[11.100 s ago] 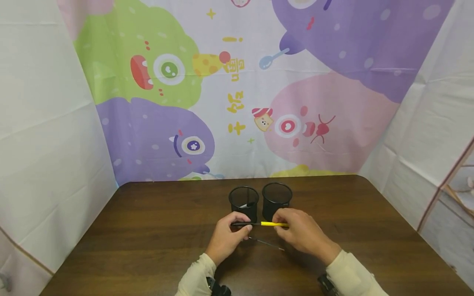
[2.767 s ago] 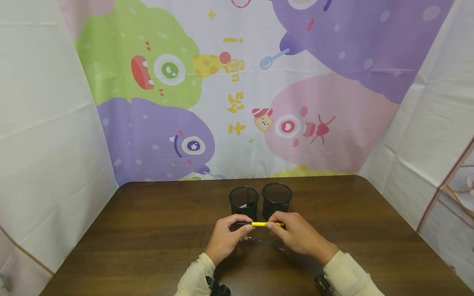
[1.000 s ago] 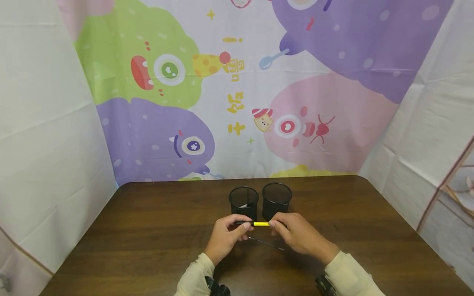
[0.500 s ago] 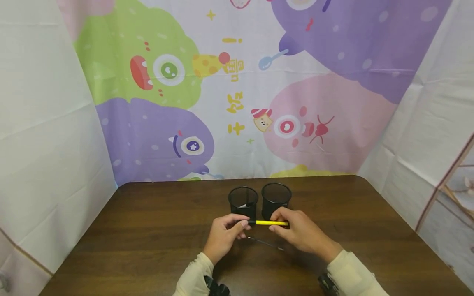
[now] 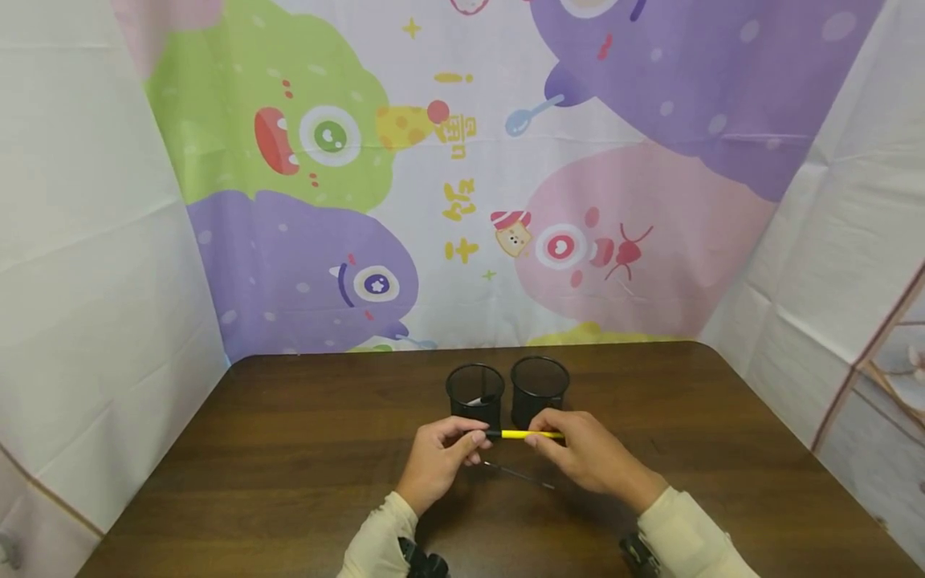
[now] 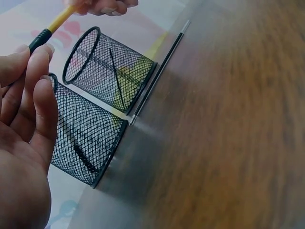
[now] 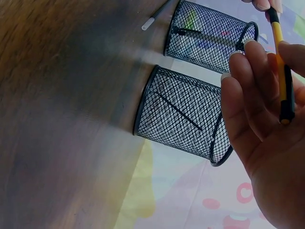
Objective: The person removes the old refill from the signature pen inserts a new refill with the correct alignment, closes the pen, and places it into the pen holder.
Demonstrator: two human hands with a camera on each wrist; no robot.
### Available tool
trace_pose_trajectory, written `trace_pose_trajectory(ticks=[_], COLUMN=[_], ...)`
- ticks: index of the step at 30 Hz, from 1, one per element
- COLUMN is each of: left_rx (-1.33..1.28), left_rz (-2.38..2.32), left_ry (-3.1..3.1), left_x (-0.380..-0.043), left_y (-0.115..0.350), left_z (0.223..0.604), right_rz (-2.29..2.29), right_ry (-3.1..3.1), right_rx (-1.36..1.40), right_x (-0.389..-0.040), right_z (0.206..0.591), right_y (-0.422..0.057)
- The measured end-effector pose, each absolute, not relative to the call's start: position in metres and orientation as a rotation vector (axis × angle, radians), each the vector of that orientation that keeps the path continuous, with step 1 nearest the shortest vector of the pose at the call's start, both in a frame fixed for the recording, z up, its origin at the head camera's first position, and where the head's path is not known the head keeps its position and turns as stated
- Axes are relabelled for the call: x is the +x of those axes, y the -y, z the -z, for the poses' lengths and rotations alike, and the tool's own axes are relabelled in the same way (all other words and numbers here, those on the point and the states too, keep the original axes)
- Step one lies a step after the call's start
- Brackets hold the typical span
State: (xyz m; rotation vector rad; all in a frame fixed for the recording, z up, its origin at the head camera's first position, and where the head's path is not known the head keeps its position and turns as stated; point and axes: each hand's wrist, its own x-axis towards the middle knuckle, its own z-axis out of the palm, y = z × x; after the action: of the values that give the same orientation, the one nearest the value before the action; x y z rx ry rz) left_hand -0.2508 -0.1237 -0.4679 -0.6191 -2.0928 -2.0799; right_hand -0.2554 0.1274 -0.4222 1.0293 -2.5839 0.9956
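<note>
Both hands hold one pen [image 5: 515, 434] level in front of two mesh cups. It has a yellow barrel and a black ribbed grip section. At its black end, my left hand [image 5: 433, 461] pinches it between thumb and fingers. My right hand [image 5: 596, 457] grips the yellow barrel; the right wrist view shows the thumb pressed along it and its black tail end [image 7: 286, 112] over the palm. Below the pen, a thin pen refill [image 5: 519, 475] with a pale tip lies on the table, seen also as a dark refill [image 6: 159, 71] along the cups in the left wrist view.
The left mesh cup [image 5: 489, 415] holds a dark pen-like piece with a white part. Beside it stands the right mesh cup [image 5: 533, 408], with a thin dark line showing through its mesh. The brown table [image 5: 303, 449] ends at a printed curtain [image 5: 462, 305]; pale cloth hangs at both sides.
Over the last second my right hand has shifted slightly right along the pen, so more yellow barrel shows between the hands. Cups and refill have stayed put.
</note>
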Motion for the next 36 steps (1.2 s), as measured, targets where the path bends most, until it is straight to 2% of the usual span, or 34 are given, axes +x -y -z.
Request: trace_pose_trajectory(ticks=[36], left_rx=[-0.600], left_rz=[2.120], left_ry=[2.147], left_x=[-0.2493], left_y=[0.1212], left_z=[0.4661], right_rz=[-0.955], right_ry=[2.571], right_rx=[1.048], right_x=[-0.2549], right_z=[0.4236], right_y=[-0.1263])
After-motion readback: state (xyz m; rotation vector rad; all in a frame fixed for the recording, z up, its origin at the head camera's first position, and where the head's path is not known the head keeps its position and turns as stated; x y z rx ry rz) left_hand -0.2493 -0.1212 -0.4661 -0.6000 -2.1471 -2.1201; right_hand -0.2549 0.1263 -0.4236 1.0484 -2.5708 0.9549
